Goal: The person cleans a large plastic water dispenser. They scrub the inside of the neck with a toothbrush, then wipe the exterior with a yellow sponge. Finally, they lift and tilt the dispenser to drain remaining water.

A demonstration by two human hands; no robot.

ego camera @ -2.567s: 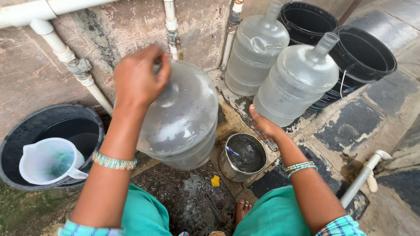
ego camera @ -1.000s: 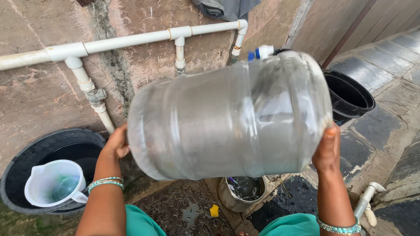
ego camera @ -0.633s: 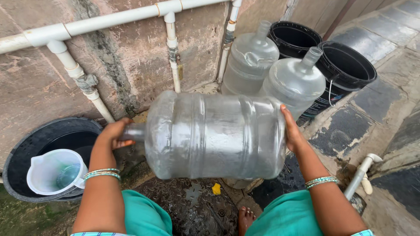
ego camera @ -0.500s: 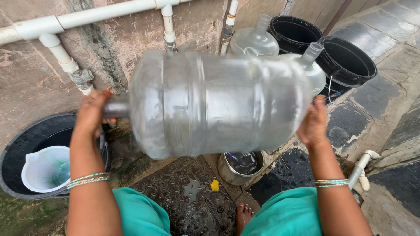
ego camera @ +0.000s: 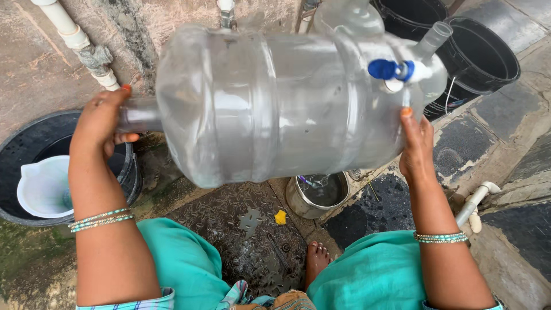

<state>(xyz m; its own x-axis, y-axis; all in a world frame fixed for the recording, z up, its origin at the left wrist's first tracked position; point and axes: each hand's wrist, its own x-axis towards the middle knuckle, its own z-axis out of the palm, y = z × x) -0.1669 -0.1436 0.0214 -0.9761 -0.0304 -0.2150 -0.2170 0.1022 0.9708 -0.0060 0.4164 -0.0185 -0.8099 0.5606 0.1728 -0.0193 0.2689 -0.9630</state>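
Left hand (ego camera: 103,123) fingers wrapped round neck, right hand (ego camera: 416,146) fingers spread flat on base of large clear plastic water jug (ego camera: 275,109), held sideways above small steel pot (ego camera: 317,194); black tubs (ego camera: 485,54) behind.

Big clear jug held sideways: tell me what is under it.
Below the big clear jug stands a small steel pot holding water, on a dark wet metal cover with a yellow scrap. The pot's far rim and the ground behind it are covered by the jug.
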